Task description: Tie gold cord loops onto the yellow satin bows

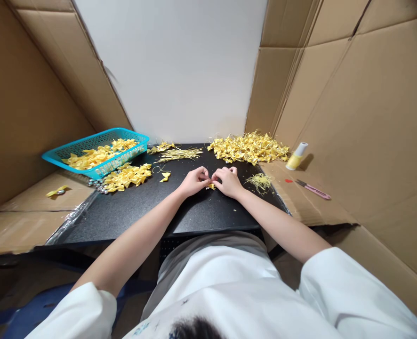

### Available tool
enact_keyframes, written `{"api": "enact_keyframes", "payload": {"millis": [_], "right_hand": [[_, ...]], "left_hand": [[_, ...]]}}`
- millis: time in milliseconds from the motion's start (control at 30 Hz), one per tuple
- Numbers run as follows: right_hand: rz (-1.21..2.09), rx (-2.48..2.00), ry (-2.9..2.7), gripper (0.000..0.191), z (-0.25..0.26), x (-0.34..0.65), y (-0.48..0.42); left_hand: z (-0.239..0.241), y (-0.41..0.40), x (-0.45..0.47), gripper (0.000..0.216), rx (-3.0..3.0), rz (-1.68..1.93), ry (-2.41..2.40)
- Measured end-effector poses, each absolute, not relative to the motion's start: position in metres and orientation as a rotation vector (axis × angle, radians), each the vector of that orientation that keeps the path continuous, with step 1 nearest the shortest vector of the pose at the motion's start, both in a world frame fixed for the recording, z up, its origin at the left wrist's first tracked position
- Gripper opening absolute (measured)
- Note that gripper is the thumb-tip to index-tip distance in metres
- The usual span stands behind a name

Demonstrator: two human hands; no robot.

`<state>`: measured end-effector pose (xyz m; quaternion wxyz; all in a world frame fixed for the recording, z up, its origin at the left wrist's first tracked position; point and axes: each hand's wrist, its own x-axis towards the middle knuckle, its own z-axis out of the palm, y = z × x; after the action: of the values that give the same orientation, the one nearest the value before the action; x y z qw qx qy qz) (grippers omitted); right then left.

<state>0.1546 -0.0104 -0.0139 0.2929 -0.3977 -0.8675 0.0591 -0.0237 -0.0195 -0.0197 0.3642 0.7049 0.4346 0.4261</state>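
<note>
A small yellow ribbon bow sits low between my two hands at the middle of the black table. My left hand is closed in a pinch at its left side. From the right, my right hand pinches at the same bow, its fingertips almost meeting the left ones. The fingers cover most of the bow, and any cord in them is too fine to make out. Left of my left hand lies a single yellow bow with a loop of gold cord.
A turquoise basket of yellow bows stands left, with more bows and silvery beads before it. Behind lie gold cords and a bow heap. Right are cord scraps, a thread spool and a pink-handled cutter.
</note>
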Motion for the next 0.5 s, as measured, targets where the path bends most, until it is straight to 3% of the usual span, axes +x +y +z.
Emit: {"api": "enact_keyframes", "payload": {"millis": [500], "right_hand": [[0.211,-1.063,-2.277,0.011,-0.014,0.1574,-0.0086]], "left_hand": [[-0.0197,-0.0178,-0.0218,0.024,1.765,1.181,1.195]]}}
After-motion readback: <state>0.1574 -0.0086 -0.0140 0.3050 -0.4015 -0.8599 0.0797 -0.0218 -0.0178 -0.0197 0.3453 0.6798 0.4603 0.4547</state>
